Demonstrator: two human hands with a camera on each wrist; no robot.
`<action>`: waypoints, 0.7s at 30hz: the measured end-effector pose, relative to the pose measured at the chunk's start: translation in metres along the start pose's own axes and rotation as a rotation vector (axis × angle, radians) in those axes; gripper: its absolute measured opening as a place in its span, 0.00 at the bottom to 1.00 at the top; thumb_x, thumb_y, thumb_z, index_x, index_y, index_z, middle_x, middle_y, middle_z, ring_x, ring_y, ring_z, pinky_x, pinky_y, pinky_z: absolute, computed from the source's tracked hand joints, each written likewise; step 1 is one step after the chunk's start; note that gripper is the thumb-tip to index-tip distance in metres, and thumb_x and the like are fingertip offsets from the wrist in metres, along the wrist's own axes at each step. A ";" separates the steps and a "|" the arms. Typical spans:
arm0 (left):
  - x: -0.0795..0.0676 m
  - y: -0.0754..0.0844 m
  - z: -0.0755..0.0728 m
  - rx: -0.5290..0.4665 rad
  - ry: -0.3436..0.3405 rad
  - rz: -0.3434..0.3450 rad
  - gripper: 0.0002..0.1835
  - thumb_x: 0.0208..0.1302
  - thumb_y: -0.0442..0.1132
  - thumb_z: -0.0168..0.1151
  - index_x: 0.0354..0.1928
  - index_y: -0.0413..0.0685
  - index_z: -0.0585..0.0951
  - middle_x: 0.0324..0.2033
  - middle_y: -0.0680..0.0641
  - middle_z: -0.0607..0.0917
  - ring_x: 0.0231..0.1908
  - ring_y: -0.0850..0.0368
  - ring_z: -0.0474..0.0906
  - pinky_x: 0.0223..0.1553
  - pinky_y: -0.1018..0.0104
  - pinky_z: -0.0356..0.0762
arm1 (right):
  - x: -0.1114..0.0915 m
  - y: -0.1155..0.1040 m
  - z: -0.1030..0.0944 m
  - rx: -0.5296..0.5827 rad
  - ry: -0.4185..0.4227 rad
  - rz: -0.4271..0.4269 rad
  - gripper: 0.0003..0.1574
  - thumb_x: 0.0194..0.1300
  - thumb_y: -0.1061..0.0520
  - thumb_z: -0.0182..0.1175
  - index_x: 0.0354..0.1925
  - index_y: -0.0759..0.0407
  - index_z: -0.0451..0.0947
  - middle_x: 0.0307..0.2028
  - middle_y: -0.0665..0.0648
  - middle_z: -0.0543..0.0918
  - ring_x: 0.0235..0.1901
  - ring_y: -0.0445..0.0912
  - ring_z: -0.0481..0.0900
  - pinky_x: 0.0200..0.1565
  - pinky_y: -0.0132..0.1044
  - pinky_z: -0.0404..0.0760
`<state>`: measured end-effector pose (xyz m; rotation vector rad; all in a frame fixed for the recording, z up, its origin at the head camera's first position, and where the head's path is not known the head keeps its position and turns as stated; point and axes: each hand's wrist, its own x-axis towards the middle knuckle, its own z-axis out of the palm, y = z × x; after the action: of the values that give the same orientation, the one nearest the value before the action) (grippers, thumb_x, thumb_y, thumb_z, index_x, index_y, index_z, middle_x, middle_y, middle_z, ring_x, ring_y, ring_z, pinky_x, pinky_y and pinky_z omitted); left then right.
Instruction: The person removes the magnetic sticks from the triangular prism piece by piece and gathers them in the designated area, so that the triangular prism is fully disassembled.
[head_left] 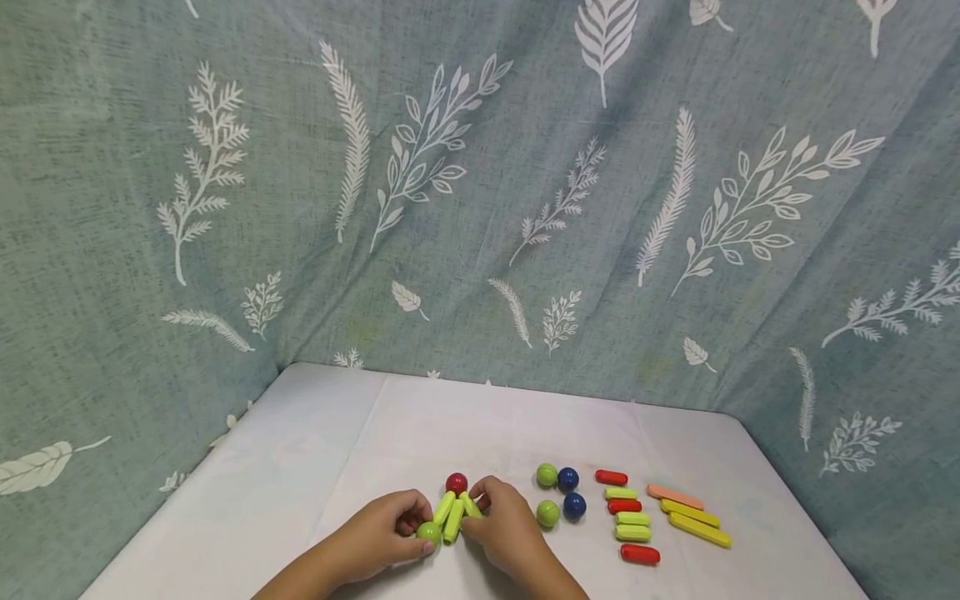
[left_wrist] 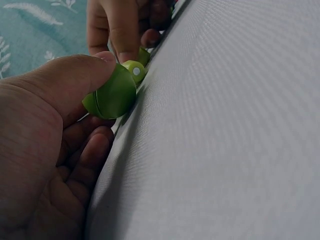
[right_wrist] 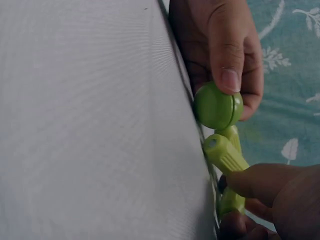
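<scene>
My left hand (head_left: 386,531) pinches a green ball (head_left: 428,533) between thumb and fingers, low on the white table. The ball sits at the near end of a yellow-green rod (head_left: 443,507). Beside that lies a middle yellow-green rod (head_left: 453,522), a pale dot on its end. From the right, my right hand (head_left: 508,527) grips another yellow-green rod (head_left: 470,503), with its thumb close to the middle one in the right wrist view. All three rods fan out from a red ball (head_left: 457,483) at their far ends.
Right of my hands are two green balls (head_left: 547,513) and two dark blue balls (head_left: 574,507). Beyond them lies a column of short red rods (head_left: 640,554) and yellow-green rods (head_left: 633,532), then longer yellow rods (head_left: 700,529) and an orange rod (head_left: 676,497). Patterned cloth (head_left: 465,208) surrounds the table.
</scene>
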<state>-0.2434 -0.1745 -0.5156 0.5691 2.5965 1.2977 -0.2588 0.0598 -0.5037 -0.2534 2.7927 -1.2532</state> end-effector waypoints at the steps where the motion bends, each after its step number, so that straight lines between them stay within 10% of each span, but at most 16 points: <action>1: 0.000 0.000 0.000 0.000 -0.002 -0.002 0.18 0.59 0.51 0.79 0.45 0.57 0.80 0.38 0.56 0.81 0.39 0.61 0.76 0.40 0.71 0.77 | 0.000 0.000 0.001 -0.001 0.006 -0.001 0.20 0.55 0.59 0.77 0.44 0.50 0.80 0.35 0.48 0.79 0.36 0.44 0.75 0.36 0.38 0.77; 21: 0.000 -0.002 0.000 -0.001 -0.005 0.006 0.17 0.60 0.52 0.78 0.45 0.59 0.81 0.39 0.57 0.82 0.40 0.62 0.77 0.41 0.71 0.78 | -0.002 0.003 0.003 0.015 0.013 -0.023 0.15 0.56 0.67 0.71 0.37 0.47 0.86 0.32 0.45 0.83 0.36 0.44 0.77 0.43 0.45 0.79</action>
<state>-0.2438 -0.1756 -0.5173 0.5790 2.5920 1.2984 -0.2567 0.0605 -0.5079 -0.2786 2.7987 -1.2845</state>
